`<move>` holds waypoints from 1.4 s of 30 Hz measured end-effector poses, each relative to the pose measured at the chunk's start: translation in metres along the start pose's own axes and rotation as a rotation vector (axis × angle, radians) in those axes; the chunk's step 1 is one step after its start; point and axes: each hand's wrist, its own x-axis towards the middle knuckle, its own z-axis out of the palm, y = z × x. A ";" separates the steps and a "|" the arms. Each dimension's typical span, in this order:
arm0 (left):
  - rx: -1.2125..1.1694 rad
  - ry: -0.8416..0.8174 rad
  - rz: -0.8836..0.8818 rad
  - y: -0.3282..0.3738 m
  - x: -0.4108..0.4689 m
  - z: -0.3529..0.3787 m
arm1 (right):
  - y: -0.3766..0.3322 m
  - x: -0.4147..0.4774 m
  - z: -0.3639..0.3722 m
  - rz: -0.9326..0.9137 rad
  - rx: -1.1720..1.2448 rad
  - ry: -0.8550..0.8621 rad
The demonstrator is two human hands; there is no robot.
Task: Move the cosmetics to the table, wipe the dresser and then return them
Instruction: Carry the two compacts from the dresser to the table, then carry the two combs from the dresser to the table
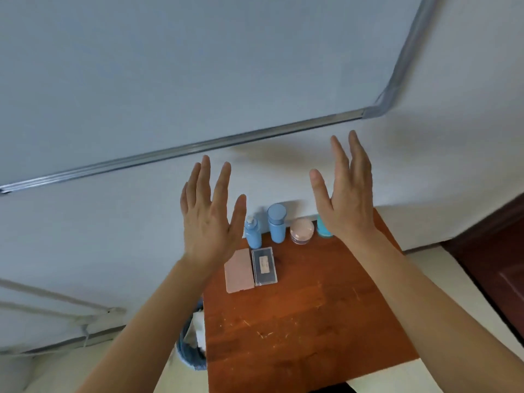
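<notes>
A reddish wooden dresser top stands against the white wall. At its back edge stand a blue pump bottle, a blue capped bottle, a pink round jar and a teal container partly hidden by my right hand. In front of them lie a pink flat case and a clear case with a dark inside. My left hand and my right hand are raised above the dresser with straight fingers, holding nothing.
A whiteboard with a metal frame hangs on the wall above. A blue waste bin with white paper sits on the floor left of the dresser. A dark brown door is at the right.
</notes>
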 end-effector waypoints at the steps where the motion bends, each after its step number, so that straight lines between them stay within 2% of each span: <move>1: -0.012 0.026 0.045 0.010 0.009 -0.006 | 0.000 0.005 -0.016 -0.004 -0.021 0.038; 4: -0.070 0.070 0.208 0.038 0.028 -0.017 | 0.003 0.002 -0.062 0.005 -0.118 0.134; 8: -0.174 0.047 0.390 0.088 0.044 -0.010 | 0.020 -0.029 -0.119 0.037 -0.278 0.239; 15: -0.493 -0.036 0.665 0.250 0.011 0.002 | 0.062 -0.154 -0.262 0.266 -0.617 0.393; 21: -0.551 -0.149 0.965 0.399 -0.078 -0.021 | 0.077 -0.290 -0.394 0.460 -0.921 0.526; 26: -0.613 -0.168 1.151 0.512 -0.181 -0.038 | 0.079 -0.426 -0.483 0.676 -1.045 0.575; 31: -0.640 -0.211 1.292 0.622 -0.298 -0.063 | 0.080 -0.559 -0.574 0.836 -1.152 0.547; 37: -0.678 -0.278 1.431 0.717 -0.396 -0.081 | 0.093 -0.658 -0.662 0.989 -1.215 0.622; 42: -0.689 -0.328 1.523 0.796 -0.447 -0.062 | 0.136 -0.710 -0.707 1.097 -1.229 0.651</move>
